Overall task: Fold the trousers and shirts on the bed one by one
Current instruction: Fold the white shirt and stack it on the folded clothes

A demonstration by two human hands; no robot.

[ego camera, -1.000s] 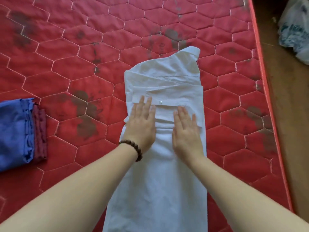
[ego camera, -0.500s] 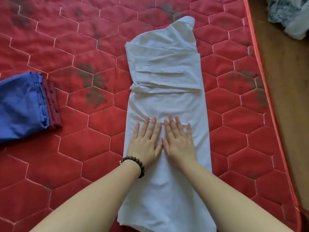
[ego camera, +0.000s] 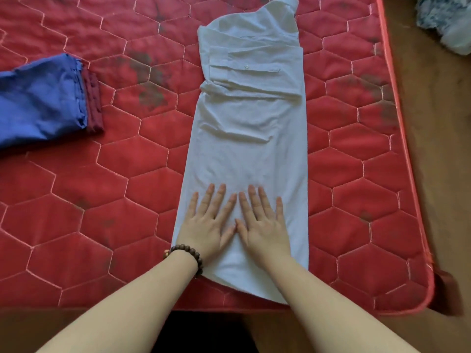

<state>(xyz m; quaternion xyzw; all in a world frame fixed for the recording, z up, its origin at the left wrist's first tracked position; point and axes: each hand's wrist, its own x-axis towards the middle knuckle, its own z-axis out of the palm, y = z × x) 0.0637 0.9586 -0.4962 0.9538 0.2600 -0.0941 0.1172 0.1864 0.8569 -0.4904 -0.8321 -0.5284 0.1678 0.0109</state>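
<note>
Where both palms press, white shirt (ego camera: 251, 138) (narrow-folded) lies flat.

The white shirt (ego camera: 251, 154) was thin woven cloth, matt, mostly smooth under the flat palms but creased across its middle, with one small glossy button (plastic, by its look) on the folded cuff; the mattress (ego camera: 107, 205) was red quilted fabric with a faint satin sheen, stitched in pale hexagons and blotched with dull dark stains; its edge piping (ego camera: 397, 115) looked smoother and lighter; the folded blue garment (ego camera: 40, 103) was matt, finely wrinkled cloth lying on a maroon cloth (ego camera: 94, 103); the bracelet (ego camera: 187, 253) on the left wrist was dark, round, wood-like beads; the floor (ego camera: 438, 149) looked matt brown.
</note>
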